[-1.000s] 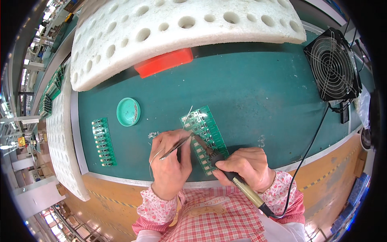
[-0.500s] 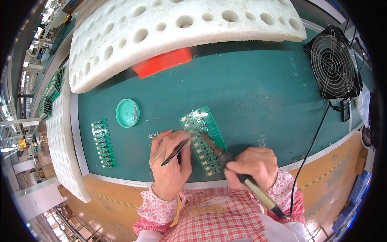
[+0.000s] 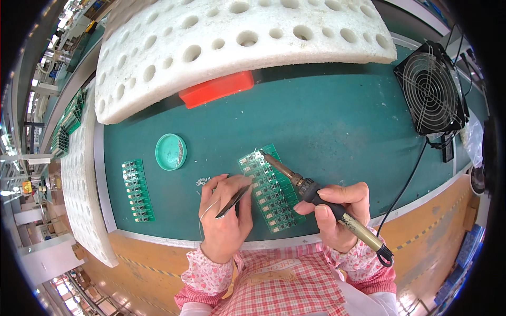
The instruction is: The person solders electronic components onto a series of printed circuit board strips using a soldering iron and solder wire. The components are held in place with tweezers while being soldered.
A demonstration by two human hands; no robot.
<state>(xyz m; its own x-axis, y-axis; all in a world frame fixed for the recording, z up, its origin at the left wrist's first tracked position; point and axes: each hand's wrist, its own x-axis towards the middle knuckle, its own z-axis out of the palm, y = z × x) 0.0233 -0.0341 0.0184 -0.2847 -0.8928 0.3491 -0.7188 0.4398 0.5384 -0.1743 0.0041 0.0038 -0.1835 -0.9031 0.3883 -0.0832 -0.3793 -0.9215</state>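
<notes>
Two hands busy rn, both w/ something in the grip. R hand [image 3: 356, 203] is clamped round a soldering iron [image 3: 307, 189], thumb on one side of the handle and fingers on the other. L hand [image 3: 226, 226] is closed on a dark slim metal tool [image 3: 232, 204] (prob tweezers, far end hidden), plus a thin wire [image 3: 201, 218] looping along the palm side. L fingertips sit right by the long left edge of the green PCB panel [image 3: 270, 192], which lies flat on the desk [image 3: 342, 137] in front of the person, btwn the hands.

Step-wise, looks like soldering on the panel's far end: iron tip is over the top row there, tho can't tell if it's actually touching a pad. IMO the next move calls for a steady tip on one joint and L fingers kept clear of the hot shaft.

Diff vs half a sec ago: tip was lower down, near the L fingertips; now it's up at the far end. R hand has rolled over too, so more of the thumb and palm side shows. Wire that poked out across the top of the panel isn't visible there anymore. L hand's pretty much the same, and panel hasn't moved much AFAICT.
</notes>
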